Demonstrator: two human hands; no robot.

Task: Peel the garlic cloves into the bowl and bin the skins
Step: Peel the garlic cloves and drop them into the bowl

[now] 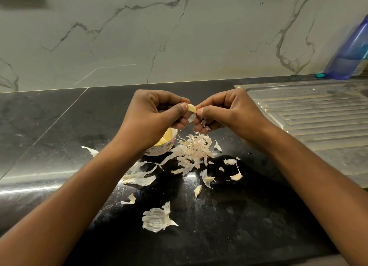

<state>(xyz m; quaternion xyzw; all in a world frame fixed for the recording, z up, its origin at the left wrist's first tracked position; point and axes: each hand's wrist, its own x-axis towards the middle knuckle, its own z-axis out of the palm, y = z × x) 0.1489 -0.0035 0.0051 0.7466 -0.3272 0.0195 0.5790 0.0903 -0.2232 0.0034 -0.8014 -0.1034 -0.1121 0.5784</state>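
Left hand [157, 116] and right hand [229, 114] pinch the half-bare clove [191, 108] in their fingers [175, 99] over the middle of the surface [59, 130], above the skin pile [193, 149]. One slip likely lands it there, missing the bowl [159, 150].

1 view only: a wide-angle camera on the person's head, close above the black counter [59, 126], looking forward and down across it toward the marble wall [199, 36] rising behind it.
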